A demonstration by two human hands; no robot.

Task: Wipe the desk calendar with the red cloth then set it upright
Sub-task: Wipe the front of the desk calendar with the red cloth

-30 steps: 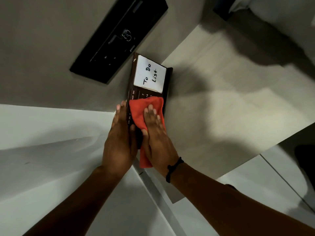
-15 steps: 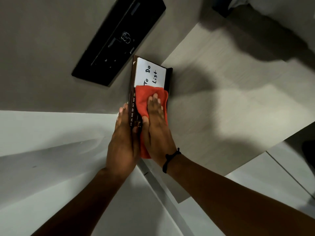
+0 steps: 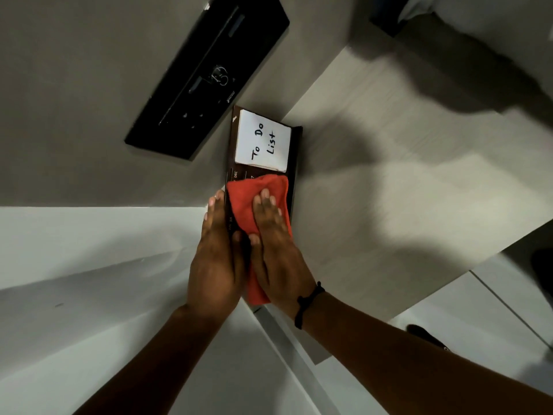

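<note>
The dark brown desk calendar (image 3: 294,154) lies flat on the pale wooden desk (image 3: 389,181), its far half covered by a white note pad (image 3: 263,143) reading "To Do List". A red cloth (image 3: 254,193) is spread over the calendar's near half. My right hand (image 3: 273,253) presses flat on the cloth, fingers pointing away from me. My left hand (image 3: 215,259) rests along the calendar's left edge, holding it in place. Month labels show on the strip beside my left fingers.
A long black device (image 3: 206,76) is mounted on the grey wall just behind and left of the calendar. A white surface (image 3: 89,265) lies to the left below the desk. The desk's front edge runs close under my wrists. A dark shoe (image 3: 428,336) shows at lower right.
My right hand pushed the red cloth up to the note pad, then drew it back toward me by a short way. My left hand stayed on the calendar's left edge.
</note>
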